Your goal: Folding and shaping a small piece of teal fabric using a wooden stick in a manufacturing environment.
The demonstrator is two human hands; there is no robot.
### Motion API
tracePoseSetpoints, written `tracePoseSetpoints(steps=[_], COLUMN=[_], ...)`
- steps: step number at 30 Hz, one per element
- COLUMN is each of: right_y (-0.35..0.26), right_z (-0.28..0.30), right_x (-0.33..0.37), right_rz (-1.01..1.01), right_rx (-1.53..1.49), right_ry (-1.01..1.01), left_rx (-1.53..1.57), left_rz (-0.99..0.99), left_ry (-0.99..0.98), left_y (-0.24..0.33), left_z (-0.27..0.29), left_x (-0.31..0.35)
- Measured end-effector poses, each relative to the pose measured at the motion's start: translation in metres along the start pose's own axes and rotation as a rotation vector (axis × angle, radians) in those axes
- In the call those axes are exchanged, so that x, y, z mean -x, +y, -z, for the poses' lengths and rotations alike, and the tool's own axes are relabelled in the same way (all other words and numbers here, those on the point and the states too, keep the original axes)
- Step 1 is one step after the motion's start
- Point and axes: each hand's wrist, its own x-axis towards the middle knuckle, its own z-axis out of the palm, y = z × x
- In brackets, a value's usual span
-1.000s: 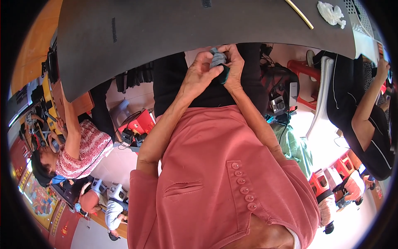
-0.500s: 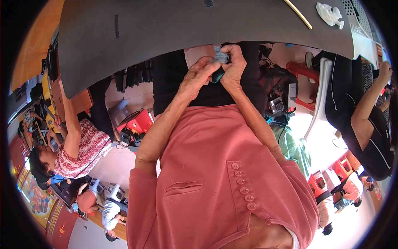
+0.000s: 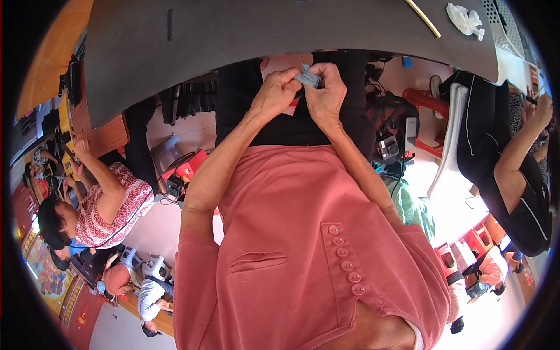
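In front of my lap, just below the table's near edge, I hold a small crumpled piece of blue-grey cloth [image 3: 307,76] between both hands. My left hand [image 3: 276,94] pinches its left side with the fingers curled in. At the other side my right hand [image 3: 326,93] grips it between thumb and bent fingers. A twisted end of the cloth sticks up between the hands, and my fingers cover the rest.
Above my hands is a dark table [image 3: 245,29] with a thin pale stick [image 3: 424,18] and a crumpled white plastic bag [image 3: 465,22]. A white perforated basket [image 3: 506,29] stands at the far right. Cables and a red stool [image 3: 429,105] are at right; people sit on both sides.
My left fingers have curled from a flatter pose into a pinch. The dark green part that hung under my hands no longer shows, and the cloth is bunched higher between them.
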Motion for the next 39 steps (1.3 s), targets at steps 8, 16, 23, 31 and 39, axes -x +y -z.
tracePoseSetpoints(steps=[8, 16, 23, 31, 39], right_y=[0.009, 0.008, 0.011, 0.009, 0.004], right_z=[0.002, 0.005, 0.005, 0.012, 0.018], right_x=[-0.001, 0.007, 0.005, 0.006, 0.001], right_rz=[-0.166, -0.108, -0.237, -0.358, -0.294], right_rx=[-0.112, 0.061, -0.094, -0.252, -0.136], right_ry=[-0.059, -0.189, -0.233, -0.295, -0.367], left_rx=[-0.205, -0.531, -0.135, 0.247, 0.361], left_rz=[-0.14, -0.451, 0.024, 0.184, 0.255], left_ry=[0.081, 0.111, -0.172, -0.239, -0.132], left_y=[0.011, -0.011, 0.003, -0.003, -0.006], left_z=[-0.01, -0.005, 0.005, 0.007, 0.001], left_x=[0.009, 0.007, 0.013, 0.013, 0.01])
